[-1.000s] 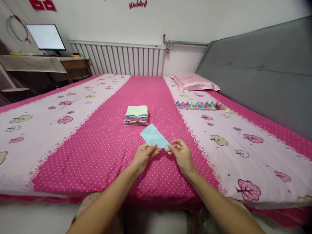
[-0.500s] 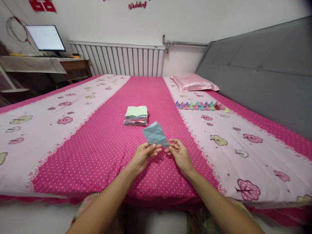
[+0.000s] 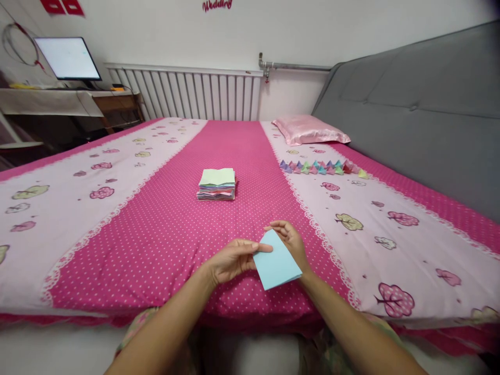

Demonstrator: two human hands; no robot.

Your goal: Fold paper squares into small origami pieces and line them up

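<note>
A light blue paper (image 3: 278, 264), folded into a rectangle, is tilted over the near part of the bed. My left hand (image 3: 238, 259) pinches its left edge, thumb and index finger on the paper. Behind its upper right side is my right hand (image 3: 289, 240), fingers curled; the paper partly hides it, so whether it grips the paper does not show. Farther back on the pink dotted strip lies a stack of coloured paper squares (image 3: 217, 184), pale green on top.
Small folded paper pieces (image 3: 321, 167) in several colours stand in a row at the right, with a yellow one at the end. Behind them is a pink pillow (image 3: 308, 129). A grey headboard (image 3: 422, 104) borders the right side; a radiator (image 3: 187, 94) stands at the back.
The blue paper has turned and come down toward me, now showing a plain light blue rectangular face instead of a creased square. My left hand has moved right, closer to my right hand.
</note>
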